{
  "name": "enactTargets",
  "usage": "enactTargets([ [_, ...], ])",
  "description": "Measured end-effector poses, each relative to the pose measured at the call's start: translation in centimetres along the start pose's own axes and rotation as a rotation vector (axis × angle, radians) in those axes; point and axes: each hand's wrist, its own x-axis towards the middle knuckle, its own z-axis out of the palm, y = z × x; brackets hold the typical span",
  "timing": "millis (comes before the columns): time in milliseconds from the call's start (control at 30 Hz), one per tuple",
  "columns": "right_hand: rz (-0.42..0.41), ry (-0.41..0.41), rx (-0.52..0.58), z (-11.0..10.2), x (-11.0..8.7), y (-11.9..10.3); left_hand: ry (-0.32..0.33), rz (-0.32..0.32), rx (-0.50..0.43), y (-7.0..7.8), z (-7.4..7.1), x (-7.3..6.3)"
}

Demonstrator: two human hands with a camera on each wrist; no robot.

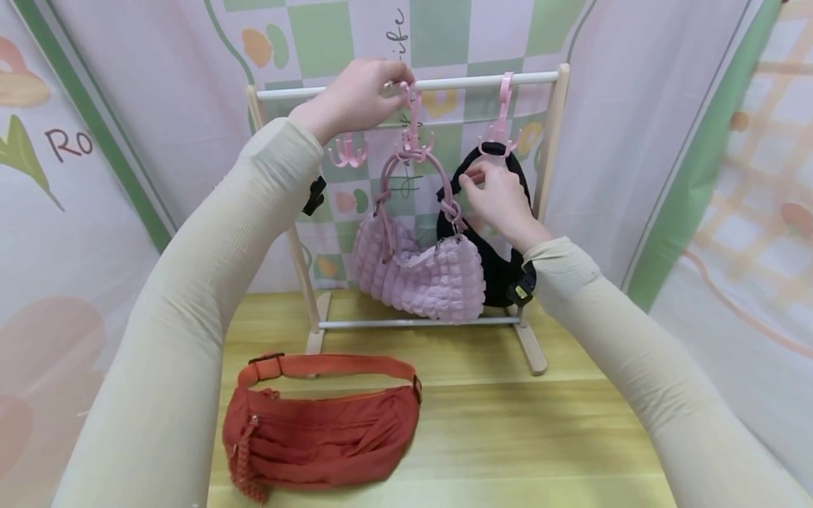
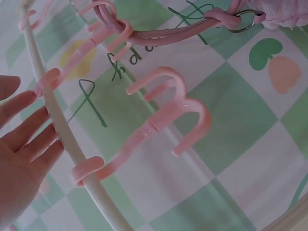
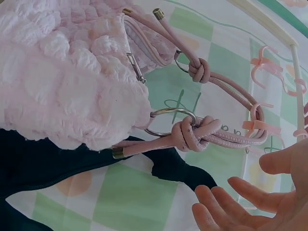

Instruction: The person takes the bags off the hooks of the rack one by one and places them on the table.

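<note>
My left hand (image 1: 362, 95) is up at the white bar (image 2: 65, 125) of the rack. Its fingers lie nearly straight along the bar, the index fingertip right at the loop of the middle pink hook (image 1: 414, 127). From that hook hangs a puffy pink shoulder bag (image 1: 422, 286) by its knotted cord handle (image 3: 231, 89). My right hand (image 1: 503, 201) hovers beside the handle with loosely bent fingers and nothing in them. Partly behind the pink bag and this hand, a black bag (image 1: 492, 264) hangs from the right pink hook (image 1: 504, 106).
Another pink hook (image 2: 161, 115) hangs on the bar at left, with no bag on its prongs. A red waist bag (image 1: 324, 441) lies on the wooden table (image 1: 540, 437) in front of the rack. A black buckle (image 1: 314, 196) shows beside the left sleeve. Patterned curtains (image 1: 718, 176) surround the table.
</note>
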Motion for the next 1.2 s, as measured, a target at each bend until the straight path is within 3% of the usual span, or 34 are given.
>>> enactTargets([
  [167, -0.001, -0.009, 0.003, 0.5, 0.5, 0.2, -0.021, -0.011, 0.006, 0.2, -0.3, 0.0],
  [733, 0.043, -0.164, 0.134, 1.8, 1.7, 1.0, -0.036, -0.026, 0.017, 0.4, -0.4, -0.1],
  [1200, 0.061, -0.19, 0.231, 2.2, 1.8, 1.0, -0.041, -0.028, 0.019, 0.5, -0.2, 0.1],
])
